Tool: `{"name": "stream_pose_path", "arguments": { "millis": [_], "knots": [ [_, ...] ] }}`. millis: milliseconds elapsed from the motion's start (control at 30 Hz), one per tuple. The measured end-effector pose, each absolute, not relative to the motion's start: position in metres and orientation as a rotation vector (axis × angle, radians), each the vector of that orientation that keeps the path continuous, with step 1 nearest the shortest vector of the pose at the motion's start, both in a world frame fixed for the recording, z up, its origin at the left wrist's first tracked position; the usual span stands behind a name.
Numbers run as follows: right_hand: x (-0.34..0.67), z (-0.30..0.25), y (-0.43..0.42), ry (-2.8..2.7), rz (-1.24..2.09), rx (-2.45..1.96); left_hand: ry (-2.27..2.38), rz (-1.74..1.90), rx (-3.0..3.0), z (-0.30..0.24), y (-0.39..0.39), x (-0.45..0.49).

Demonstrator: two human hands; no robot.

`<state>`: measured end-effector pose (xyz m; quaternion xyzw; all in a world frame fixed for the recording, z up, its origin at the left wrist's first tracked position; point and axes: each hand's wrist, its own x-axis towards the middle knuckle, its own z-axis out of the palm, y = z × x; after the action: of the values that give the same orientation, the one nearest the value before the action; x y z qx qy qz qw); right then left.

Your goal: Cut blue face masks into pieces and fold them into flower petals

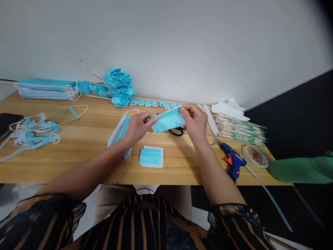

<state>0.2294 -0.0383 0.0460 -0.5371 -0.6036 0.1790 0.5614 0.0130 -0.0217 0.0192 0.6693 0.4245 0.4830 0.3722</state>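
My left hand (137, 127) and my right hand (195, 122) hold a strip of light blue mask fabric (168, 120) between them above the table, each pinching one end. The strip tilts up toward the right. Black-handled scissors (177, 132) lie beneath it, mostly hidden. Under my left wrist rests a blue face mask (120, 130) with white ear loops. Closer to me, small cut blue and white fabric pieces (151, 156) lie stacked on the wood.
A mask stack (47, 88), blue fabric flowers (118, 85) and a row of small blue rolls (147, 103) line the wall. Cut-off mask scraps (36, 133) lie left. Rightward are wrapped sticks (239, 130), a blue glue gun (232, 159), a tape roll (255, 156) and a green bottle (299, 169).
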Motion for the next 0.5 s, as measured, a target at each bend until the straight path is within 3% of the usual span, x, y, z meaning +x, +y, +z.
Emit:
{"name": "stream_pose_path", "arguments": {
  "millis": [500],
  "knots": [
    [0.2395,0.0422,-0.0293,-1.409,0.553,-1.301,1.132,1.162,1.748,0.0121,-0.0155,0.0106]
  ]
}}
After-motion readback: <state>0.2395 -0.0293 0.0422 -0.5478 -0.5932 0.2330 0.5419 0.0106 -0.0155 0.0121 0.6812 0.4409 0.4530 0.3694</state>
